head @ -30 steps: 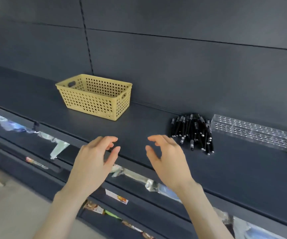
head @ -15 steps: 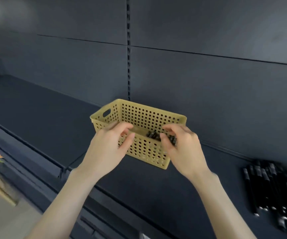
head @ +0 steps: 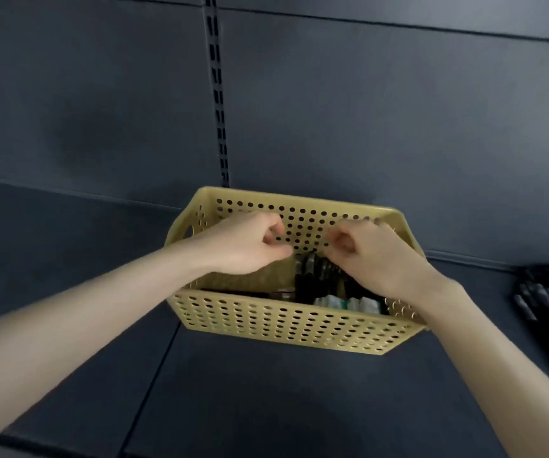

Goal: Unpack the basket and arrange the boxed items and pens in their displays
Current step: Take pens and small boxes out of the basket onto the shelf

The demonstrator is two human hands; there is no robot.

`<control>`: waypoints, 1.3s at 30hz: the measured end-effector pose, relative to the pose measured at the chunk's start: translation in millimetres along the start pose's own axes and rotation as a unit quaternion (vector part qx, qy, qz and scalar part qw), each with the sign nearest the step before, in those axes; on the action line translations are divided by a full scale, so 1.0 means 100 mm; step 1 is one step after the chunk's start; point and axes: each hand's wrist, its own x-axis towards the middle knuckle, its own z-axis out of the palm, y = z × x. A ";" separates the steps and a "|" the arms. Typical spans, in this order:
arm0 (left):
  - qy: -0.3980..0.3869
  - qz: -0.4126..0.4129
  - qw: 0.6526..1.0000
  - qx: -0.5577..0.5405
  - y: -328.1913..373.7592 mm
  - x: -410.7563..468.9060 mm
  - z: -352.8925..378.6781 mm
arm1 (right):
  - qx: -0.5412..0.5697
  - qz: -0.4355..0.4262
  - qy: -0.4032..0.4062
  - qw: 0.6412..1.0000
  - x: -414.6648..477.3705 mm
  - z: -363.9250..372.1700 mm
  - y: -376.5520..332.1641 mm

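Observation:
A yellow perforated basket (head: 283,322) stands on the dark shelf (head: 266,391) against the back panel. Inside it lie black pens (head: 309,276) and small green-and-white boxes (head: 349,304) at the front right. My left hand (head: 243,246) hovers over the basket's left half with its fingers curled, and nothing shows in them. My right hand (head: 375,259) is over the right half, fingers curled just above the black pens. Whether it grips any of them is hidden by the hand and the blur.
A loose pile of black pens (head: 547,292) lies on the shelf at the right edge. A slotted upright (head: 217,94) runs down the dark back panel behind the basket. Bare shelf stretches to the basket's left and front.
The view has closed in on the basket. Both hands have moved from its front rim to above its inside, and their fingers have curled tighter.

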 end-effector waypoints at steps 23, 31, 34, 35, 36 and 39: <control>-0.130 -0.213 0.901 -0.355 -0.05 0.74 0.56 | 0.071 0.217 -0.225 0.947 0.35 0.00 0.12; -0.141 -0.217 0.869 -0.422 -0.03 0.74 0.51 | 0.185 0.247 -0.253 0.917 0.46 0.05 0.17; -0.142 -0.214 0.873 -0.414 -0.05 0.74 0.50 | 0.243 0.263 -0.263 0.896 0.48 0.07 0.19; -0.139 -0.212 0.877 -0.408 -0.06 0.74 0.50 | 0.246 0.265 -0.271 0.892 0.48 0.07 0.20; -0.137 -0.211 0.879 -0.405 -0.07 0.74 0.51 | 0.234 0.262 -0.281 0.893 0.47 0.07 0.20; -0.137 -0.205 0.876 -0.413 -0.08 0.75 0.53 | 0.206 0.250 -0.322 0.890 0.47 0.07 0.20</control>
